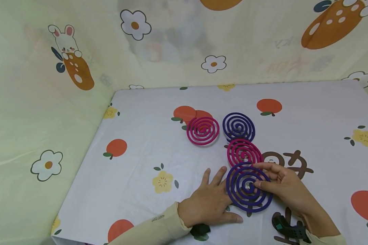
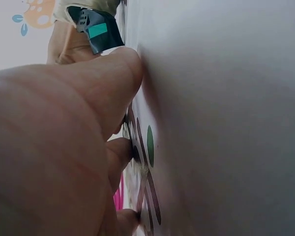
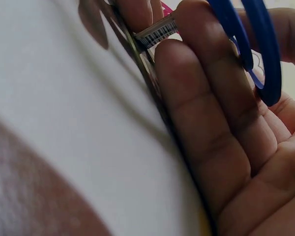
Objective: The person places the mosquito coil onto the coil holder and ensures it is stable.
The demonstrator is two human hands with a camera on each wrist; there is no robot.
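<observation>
In the head view my right hand (image 1: 282, 182) pinches a dark blue flat spiral coil (image 1: 233, 194) between thumb and fingers, with the thumb near its centre. The right wrist view shows part of this blue coil (image 3: 268, 59) beside the fingers, and a small barcode label (image 3: 160, 33) past the fingertips. My left hand (image 1: 207, 202) lies palm down on the table with fingers spread; the held coil hides some of its fingertips. Just beyond the held coil lies a pink spiral coil (image 1: 243, 149), partly overlapped by it.
Another dark blue coil (image 1: 238, 126) lies farther back, its near edge meeting the pink one. To its left is a second pink coil (image 1: 203, 131). A white cloth with printed fruit and flowers covers the table (image 1: 141, 136). Patterned fabric (image 1: 171, 51) hangs behind and at the left.
</observation>
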